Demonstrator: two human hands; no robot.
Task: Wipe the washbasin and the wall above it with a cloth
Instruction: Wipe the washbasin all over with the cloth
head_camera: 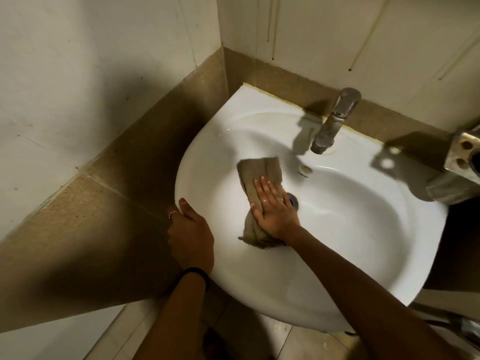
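A white washbasin [350, 229] is fixed in a corner. A brown cloth [262, 172] lies stretched inside the bowl, left of the drain [294, 200]. My right hand [272, 206] presses flat on the cloth, fingers spread, palm covering its middle. My left hand [191, 235] grips the basin's left rim, thumb on top. The wall above the basin [337, 35] is white tile with brown drip streaks.
A metal tap [335, 120] stands at the basin's back edge, its spout over the bowl. A metal fixture [462, 165] juts in at the right. A tan tile band [130, 165] runs along both walls. Floor tiles show below the basin.
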